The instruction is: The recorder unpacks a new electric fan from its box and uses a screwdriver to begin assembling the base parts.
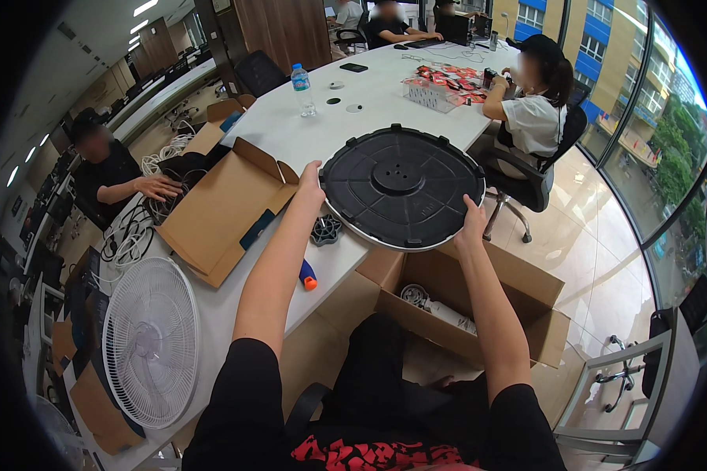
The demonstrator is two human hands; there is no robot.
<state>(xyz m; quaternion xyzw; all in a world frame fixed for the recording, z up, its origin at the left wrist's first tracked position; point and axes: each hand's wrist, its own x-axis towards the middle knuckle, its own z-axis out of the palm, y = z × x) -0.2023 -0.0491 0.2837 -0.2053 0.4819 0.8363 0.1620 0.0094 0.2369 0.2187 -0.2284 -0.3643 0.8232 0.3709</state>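
Holding a round black base plate [401,185] up over the near edge of the white table [306,129], underside with ribs and hub facing the camera. Left hand [312,182] clamped on the plate's left rim, right hand [472,222] clamped on its near-right rim; both grasping, neither free. Plate between the two hands, slightly nearer the right forearm, tilted so the far edge sits higher than the near edge. No real long axis: near-circular disc, a touch wider left-right in this view, flat face pointing up and toward the wearer. White band showing along the near rim.

Directly below the plate: a small black toothed knob [326,230] on the table, just left of the plate's near edge. Further near: an orange-and-blue tool [308,276] lying at the table edge. Open cardboard box [479,298] on the floor to the near right, under the right forearm, white parts inside. Second open cardboard box [220,208] on the table, left of the left hand, flaps spread. White fan grille [151,341] lying flat at near left. Water bottle [302,90] standing far on the table, well apart from the plate.

Other people seated at left, far and far right, hands on their own work, not touching the plate.
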